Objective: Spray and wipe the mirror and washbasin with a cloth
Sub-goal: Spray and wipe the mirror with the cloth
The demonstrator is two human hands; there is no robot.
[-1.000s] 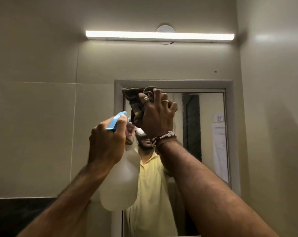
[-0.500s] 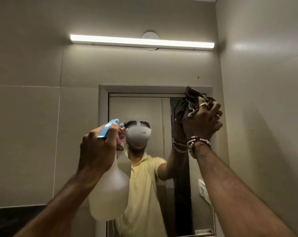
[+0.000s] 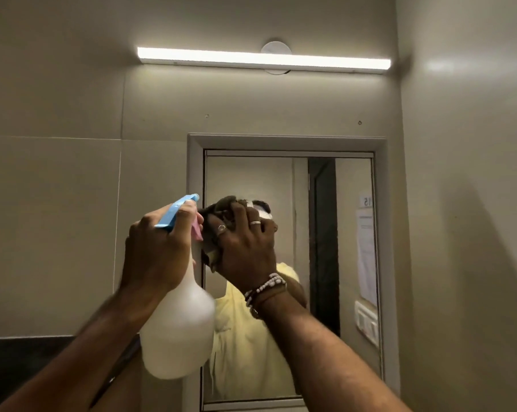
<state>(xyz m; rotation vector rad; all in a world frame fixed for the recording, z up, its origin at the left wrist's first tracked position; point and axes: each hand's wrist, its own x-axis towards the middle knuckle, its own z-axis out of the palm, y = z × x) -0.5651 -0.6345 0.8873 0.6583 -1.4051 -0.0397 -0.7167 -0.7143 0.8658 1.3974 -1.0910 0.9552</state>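
Against the mirror point(image 3: 287, 185), near its left edge and about mid-height, the right hand point(image 3: 245, 248) presses a bunched dark cloth point(image 3: 218, 209) to the glass, fingers curled and pinching the wad, wrist bent back. Beside it the left hand point(image 3: 159, 248) is wrapped around the neck of the spray bottle point(image 3: 177, 331), held upright and nearly touching the right — a risk, I judge: a wide stroke could knock the bottle or trip its trigger. Uneven pressure might leave streaks. No washbasin shows.

Right hand point(image 3: 245, 248): presses dark cloth point(image 3: 218, 212) against mirror point(image 3: 281, 179).
Left hand point(image 3: 159, 248): grips spray bottle point(image 3: 177, 328) beside mirror frame.
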